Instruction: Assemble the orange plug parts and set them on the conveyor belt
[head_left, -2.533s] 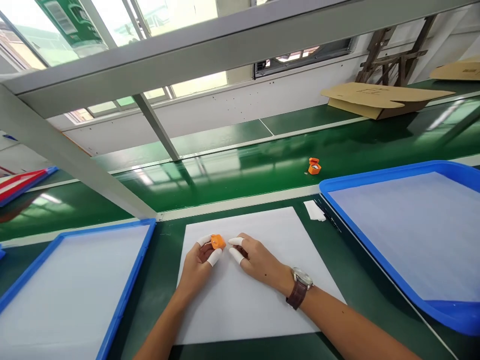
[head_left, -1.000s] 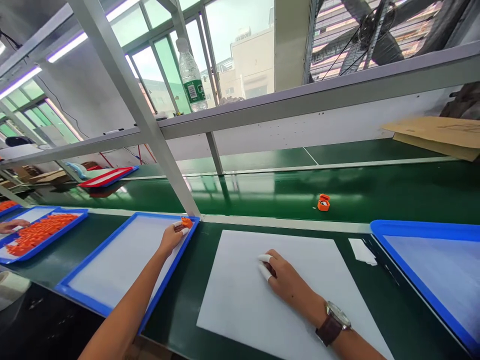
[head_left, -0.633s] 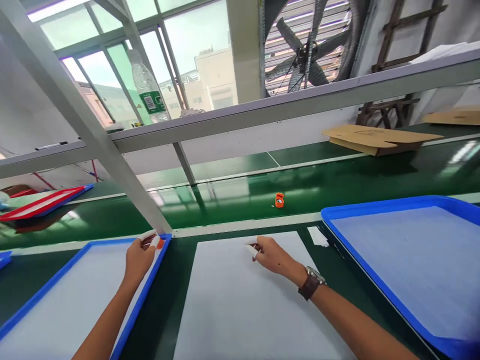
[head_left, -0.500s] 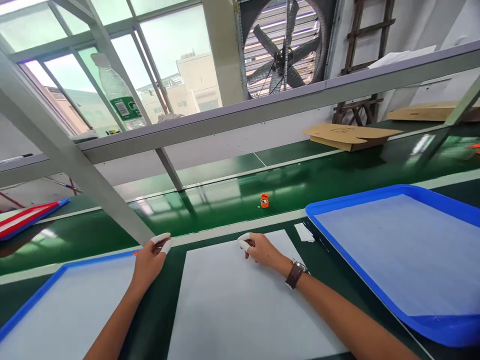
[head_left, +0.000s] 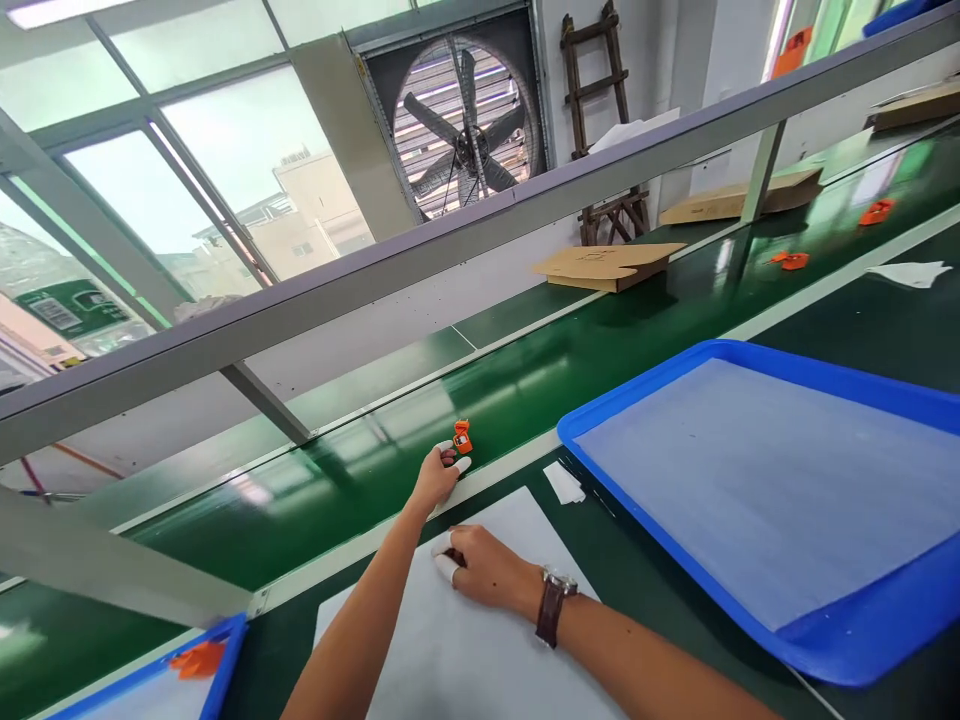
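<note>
left hand: the bare left hand [head_left: 441, 476] reaches over the pale edge strip [head_left: 525, 458] to the shiny green surface, white covers on its thumb and index finger; these two are spread apart beside the box, grasping nothing that shows, and whether they touch it i cannot tell.
orange box: the small orange box with a raised lid [head_left: 463, 438] sits on the shiny green surface [head_left: 390, 490], at one o'clock from the left hand, with a pale and dark patch inside.
right hand: the bare right hand [head_left: 486, 566] is at five o'clock from the left, low over the large white sheet [head_left: 457, 660]; its fingers curl loosely, with a gap between the white-covered thumb and index finger and nothing seen held.
wrist: a round watch on a dark brown strap [head_left: 550, 612] is on the right wrist.
white scrap: the small white paper scrap [head_left: 564, 483] lies at two o'clock from the right hand.
blue trays: the large blue plastic tray with a pale lining [head_left: 862, 645] is at three o'clock from the right hand; the blue-edged tray [head_left: 223, 668], cut off by the view, is at eight o'clock from the view's middle, an orange piece [head_left: 198, 660] in its corner.
farther off: the flat brown cardboard box [head_left: 611, 268] and two more orange pieces [head_left: 792, 261] are at two o'clock from the orange box.
</note>
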